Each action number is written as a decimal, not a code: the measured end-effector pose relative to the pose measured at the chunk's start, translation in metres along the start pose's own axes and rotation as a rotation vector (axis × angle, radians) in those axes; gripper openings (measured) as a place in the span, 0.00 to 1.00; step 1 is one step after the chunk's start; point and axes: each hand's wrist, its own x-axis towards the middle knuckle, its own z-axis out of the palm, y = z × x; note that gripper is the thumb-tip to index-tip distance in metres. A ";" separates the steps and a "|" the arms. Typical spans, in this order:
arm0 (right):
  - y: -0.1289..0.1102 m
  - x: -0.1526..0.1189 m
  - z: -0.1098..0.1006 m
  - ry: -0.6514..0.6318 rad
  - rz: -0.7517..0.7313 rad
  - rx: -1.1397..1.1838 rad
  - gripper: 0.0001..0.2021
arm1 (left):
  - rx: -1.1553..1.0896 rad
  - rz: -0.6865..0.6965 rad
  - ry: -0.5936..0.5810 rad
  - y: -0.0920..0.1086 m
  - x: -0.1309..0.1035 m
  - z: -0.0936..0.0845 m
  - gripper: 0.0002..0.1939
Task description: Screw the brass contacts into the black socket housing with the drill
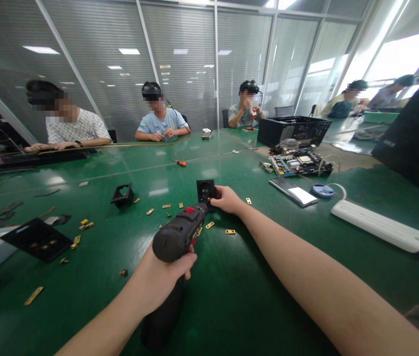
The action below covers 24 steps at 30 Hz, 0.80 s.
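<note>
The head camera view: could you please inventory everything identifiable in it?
Power drill: 1, black and red, centre
Square fitting: 1, black, at drill tip
Metal strips: several, brass, mid-table and left
Square housing: 1, black, centre-left
Flat panel: 1, black, left
Screwdriver: at least 1, orange, mid-table
Circuit board: 1, multicoloured, centre-right
Computer case: 1, black, behind board
Smartphone: 1, grey-white, right
Round disc: 1, blue, beside smartphone
Power strip: 1, white, right
Tabletop: 1, green, throughout
Co-workers: at least 5, mixed clothing, far side
Glass partition: 1, grey, background
Left hand: 1, bare, gripping drill
Right hand: 1, bare, holding fitting
</note>
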 end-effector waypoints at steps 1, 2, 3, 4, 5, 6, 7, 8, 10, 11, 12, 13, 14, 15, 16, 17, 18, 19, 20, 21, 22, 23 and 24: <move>0.000 0.000 0.000 0.006 0.000 -0.008 0.16 | 0.007 0.001 0.003 0.001 0.000 0.000 0.04; 0.001 0.000 0.000 0.010 0.000 -0.016 0.16 | 0.013 0.003 0.006 0.001 -0.001 0.000 0.04; 0.001 0.001 0.001 0.014 0.000 -0.024 0.17 | 0.016 0.006 0.011 0.002 -0.001 0.001 0.04; 0.002 0.001 0.001 0.015 0.000 -0.032 0.17 | 0.015 0.010 0.018 0.002 -0.002 0.001 0.04; 0.002 0.001 0.001 0.016 0.001 -0.040 0.17 | 0.006 0.011 0.022 0.003 -0.002 0.002 0.04; 0.003 0.001 0.001 0.016 0.003 -0.048 0.17 | -0.007 0.012 0.025 0.004 -0.002 0.002 0.05; 0.003 0.001 0.001 0.015 0.004 -0.057 0.17 | -0.022 0.013 0.030 0.004 -0.003 0.003 0.06; 0.004 0.001 0.001 0.013 0.006 -0.064 0.16 | -0.036 0.015 0.035 0.004 -0.003 0.004 0.07; 0.005 0.002 0.001 0.011 0.010 -0.078 0.16 | -0.054 0.014 0.028 0.005 -0.002 0.004 0.10; 0.005 0.001 0.001 0.010 0.011 -0.084 0.16 | -0.060 0.010 0.021 0.005 -0.002 0.005 0.11; 0.005 0.001 0.000 0.010 0.013 -0.088 0.16 | -0.063 0.005 0.015 0.005 -0.002 0.004 0.11; 0.005 0.001 0.000 0.011 0.014 -0.090 0.16 | -0.063 -0.002 0.009 0.005 -0.001 0.004 0.11; 0.005 0.001 0.000 0.012 0.015 -0.091 0.16 | -0.059 -0.008 0.006 0.005 -0.001 0.004 0.11; 0.005 0.001 0.000 0.013 0.015 -0.091 0.16 | -0.054 -0.011 0.010 0.005 -0.001 0.004 0.11; 0.005 0.000 0.000 0.014 0.016 -0.089 0.16 | -0.049 -0.011 0.016 0.005 -0.001 0.003 0.11; 0.004 0.000 -0.001 0.014 0.017 -0.087 0.16 | -0.048 -0.011 0.018 0.005 -0.001 0.003 0.11; 0.003 0.000 -0.001 0.015 0.018 -0.083 0.16 | -0.051 -0.012 0.017 0.006 -0.001 0.003 0.11; 0.003 0.000 -0.001 0.015 0.018 -0.077 0.16 | -0.056 -0.012 0.014 0.006 -0.001 0.003 0.12; 0.002 0.000 -0.001 0.015 0.018 -0.070 0.16 | -0.064 -0.012 0.011 0.006 -0.002 0.004 0.12; 0.001 0.000 -0.001 0.013 0.017 -0.060 0.15 | -0.070 -0.011 0.007 0.005 -0.002 0.004 0.12; 0.000 0.000 -0.001 0.010 0.014 -0.047 0.15 | -0.073 -0.009 0.006 0.005 -0.002 0.004 0.12; -0.001 0.000 -0.001 0.006 0.010 -0.031 0.15 | -0.073 -0.008 0.008 0.005 -0.001 0.005 0.12; -0.002 0.000 -0.002 0.003 0.005 -0.015 0.15 | -0.072 -0.007 0.012 0.004 -0.001 0.005 0.11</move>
